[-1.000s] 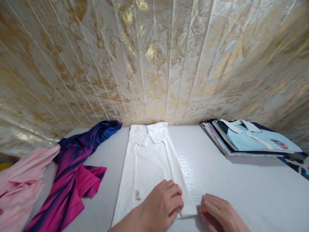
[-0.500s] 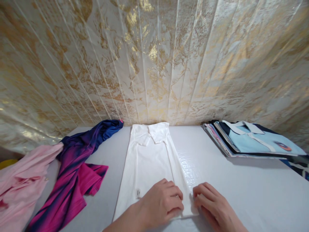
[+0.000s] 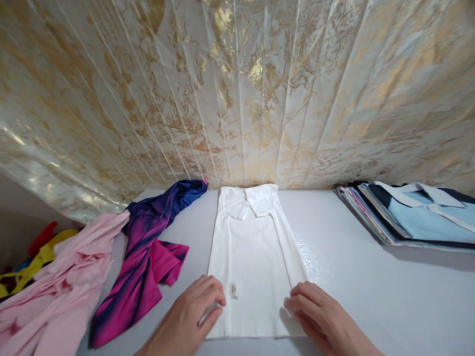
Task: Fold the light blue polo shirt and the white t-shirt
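A white polo shirt [image 3: 254,257] lies folded into a long narrow strip on the white table [image 3: 371,296], collar at the far end. My left hand [image 3: 193,316] rests on its near left edge, fingers curled against the cloth beside a small label [image 3: 233,290]. My right hand [image 3: 319,316] presses on the near right edge with its fingers bent over the fold. Both hands touch the shirt's bottom corners.
A pink and navy shirt [image 3: 148,257] and a pale pink garment [image 3: 63,291] lie crumpled at the left. A stack of folded shirts [image 3: 419,220], light blue on top, sits at the right. A gold-patterned wall covering [image 3: 237,89] rises behind the table.
My left hand slid from the shirt's right fold across to its left edge. My right hand moved forward onto the right edge. The view shifted so everything sits further right.
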A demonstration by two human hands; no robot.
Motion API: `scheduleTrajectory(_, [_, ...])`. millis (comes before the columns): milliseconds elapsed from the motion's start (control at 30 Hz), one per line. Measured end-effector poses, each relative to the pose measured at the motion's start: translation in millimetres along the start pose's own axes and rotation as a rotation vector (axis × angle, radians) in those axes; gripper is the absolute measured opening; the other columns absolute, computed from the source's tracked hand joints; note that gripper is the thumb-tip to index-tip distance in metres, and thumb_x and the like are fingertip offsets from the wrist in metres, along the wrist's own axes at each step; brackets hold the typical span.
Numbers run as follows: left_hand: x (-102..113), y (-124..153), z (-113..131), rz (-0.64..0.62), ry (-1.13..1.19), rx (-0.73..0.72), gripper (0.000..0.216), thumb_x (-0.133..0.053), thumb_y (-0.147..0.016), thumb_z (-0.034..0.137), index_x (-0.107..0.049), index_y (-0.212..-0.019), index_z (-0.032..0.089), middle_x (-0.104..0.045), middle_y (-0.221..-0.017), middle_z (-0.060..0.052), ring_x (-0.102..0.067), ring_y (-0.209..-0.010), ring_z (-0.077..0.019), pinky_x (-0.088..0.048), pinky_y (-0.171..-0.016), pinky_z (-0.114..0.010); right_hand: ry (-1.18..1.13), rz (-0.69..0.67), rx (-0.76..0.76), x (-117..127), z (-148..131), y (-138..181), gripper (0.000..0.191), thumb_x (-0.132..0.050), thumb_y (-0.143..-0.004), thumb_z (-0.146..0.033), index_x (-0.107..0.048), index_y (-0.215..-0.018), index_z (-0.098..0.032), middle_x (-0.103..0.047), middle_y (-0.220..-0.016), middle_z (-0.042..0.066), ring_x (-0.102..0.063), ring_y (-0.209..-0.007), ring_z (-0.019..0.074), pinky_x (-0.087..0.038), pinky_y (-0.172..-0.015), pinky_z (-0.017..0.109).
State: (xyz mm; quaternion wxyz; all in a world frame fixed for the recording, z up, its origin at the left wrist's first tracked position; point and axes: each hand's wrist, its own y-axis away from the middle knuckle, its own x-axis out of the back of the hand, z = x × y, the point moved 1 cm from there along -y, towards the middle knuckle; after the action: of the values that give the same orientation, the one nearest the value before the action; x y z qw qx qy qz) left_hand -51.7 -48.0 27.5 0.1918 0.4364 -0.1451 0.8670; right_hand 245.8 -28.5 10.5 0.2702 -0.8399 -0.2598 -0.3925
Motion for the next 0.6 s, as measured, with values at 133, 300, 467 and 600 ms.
scheduleTrajectory(133, [-6.3,16.9,4.5,-0.04,-0.056,-0.064,0.017,-0.05,-0.086,0.006,-0.054,-0.088,0.022,-0.059,-0.097,-0.001,-0.055,-0.09,-0.0175,-0.044,-0.08,-0.027,-0.003,-0.015,0.0,-4.6,-4.1,-5.1,0.022,-0.04,-0.093,-0.012,-0.059,-0.089,-0.024,-0.062,-0.084,0.005,-0.061,-0.077,0.017,-0.049,-0.068,0.026])
scheduleTrajectory(300, [-6.3,20.9,4.3,-0.004,-0.101,-0.072,0.018,-0.048,-0.087,0.005,-0.054,-0.088,0.022,-0.059,-0.095,-0.001,-0.055,-0.088,-0.0165,-0.043,-0.078,-0.026,-0.096,0.012,-0.051,0.1,-3.3,-2.3,0.023,-0.035,-0.096,-0.014,-0.056,-0.1,-0.024,-0.061,-0.092,0.005,-0.062,-0.074,0.0135,-0.049,-0.066,0.021])
scheduleTrajectory(467, [-7.5,18.9,2.8,-0.007,-0.183,-0.053,0.017,-0.048,-0.088,0.007,-0.052,-0.082,0.022,-0.057,-0.088,0.0,-0.054,-0.083,-0.0173,-0.044,-0.074,-0.026,-0.072,-0.024,-0.086,-2.0,1.9,1.0,0.022,-0.035,-0.096,-0.014,-0.054,-0.093,-0.025,-0.06,-0.092,0.004,-0.063,-0.078,0.014,-0.05,-0.069,0.022])
scheduleTrajectory(600, [-8.6,11.8,3.8,0.01,-0.197,-0.029,0.017,-0.046,-0.089,0.006,-0.053,-0.089,0.022,-0.057,-0.095,-0.002,-0.055,-0.088,-0.0189,-0.044,-0.078,-0.029,-0.052,-0.015,-0.075,-2.3,3.1,-0.8,0.023,-0.034,-0.096,-0.014,-0.055,-0.098,-0.025,-0.061,-0.095,0.005,-0.063,-0.079,0.0139,-0.05,-0.07,0.022])
